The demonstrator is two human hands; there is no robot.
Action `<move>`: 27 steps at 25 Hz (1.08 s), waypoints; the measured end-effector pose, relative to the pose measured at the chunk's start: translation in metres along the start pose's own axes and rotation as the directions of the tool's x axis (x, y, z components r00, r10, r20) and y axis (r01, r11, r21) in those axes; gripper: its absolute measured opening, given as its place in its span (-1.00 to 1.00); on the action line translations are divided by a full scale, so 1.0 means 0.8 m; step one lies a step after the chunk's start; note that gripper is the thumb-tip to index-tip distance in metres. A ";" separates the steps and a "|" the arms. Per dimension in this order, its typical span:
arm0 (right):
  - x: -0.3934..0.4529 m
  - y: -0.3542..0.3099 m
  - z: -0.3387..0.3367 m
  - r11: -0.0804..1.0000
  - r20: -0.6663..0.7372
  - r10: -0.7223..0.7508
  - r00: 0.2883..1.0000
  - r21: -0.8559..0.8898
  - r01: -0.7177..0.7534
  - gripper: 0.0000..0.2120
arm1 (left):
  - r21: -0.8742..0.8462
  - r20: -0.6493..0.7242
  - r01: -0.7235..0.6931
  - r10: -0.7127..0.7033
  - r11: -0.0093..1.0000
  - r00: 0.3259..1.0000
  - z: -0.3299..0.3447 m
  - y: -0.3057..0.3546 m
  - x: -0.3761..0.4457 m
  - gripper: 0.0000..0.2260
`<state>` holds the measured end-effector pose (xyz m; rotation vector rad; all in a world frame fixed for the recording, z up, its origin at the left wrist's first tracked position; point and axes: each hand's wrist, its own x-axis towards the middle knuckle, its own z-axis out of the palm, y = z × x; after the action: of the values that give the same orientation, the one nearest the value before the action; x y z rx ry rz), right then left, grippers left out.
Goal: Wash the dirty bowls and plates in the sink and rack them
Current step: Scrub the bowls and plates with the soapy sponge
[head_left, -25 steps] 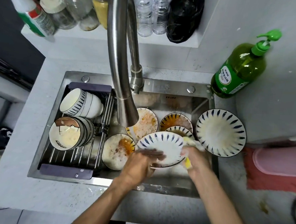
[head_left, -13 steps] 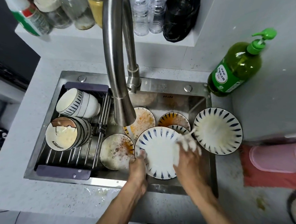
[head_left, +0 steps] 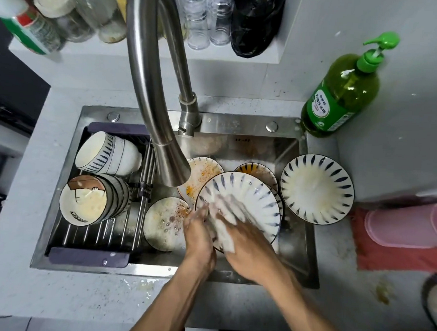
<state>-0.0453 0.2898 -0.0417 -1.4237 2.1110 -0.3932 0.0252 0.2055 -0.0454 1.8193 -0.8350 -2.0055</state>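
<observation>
My tap [head_left: 150, 86] and sink [head_left: 229, 126] are brushed steel, dully shiny. The plate [head_left: 246, 192] I scrub is glossy glazed ceramic under wet foam; the cloth [head_left: 225, 216] looks soft and soapy. The soap bottle [head_left: 343, 91] is clear green plastic; the counter [head_left: 54, 291] is matt speckled stone

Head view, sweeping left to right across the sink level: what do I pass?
Snoopy bowl stack in the rack → dirty plate with bubbles → left hand → right hand scrubbing the striped plate → soapy striped plate on the sink edge → pink cup.
</observation>
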 end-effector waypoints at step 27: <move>-0.024 0.049 0.052 0.891 -0.426 0.416 0.803 0.368 -0.267 -0.40 | 0.551 0.081 0.036 -0.096 0.834 0.992 0.054 -0.101 0.149 -0.83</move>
<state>-0.0448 0.3256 -0.0899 -0.7874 2.5205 -0.9622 -0.0217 0.2081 -0.1881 2.0585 -1.5338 -2.0592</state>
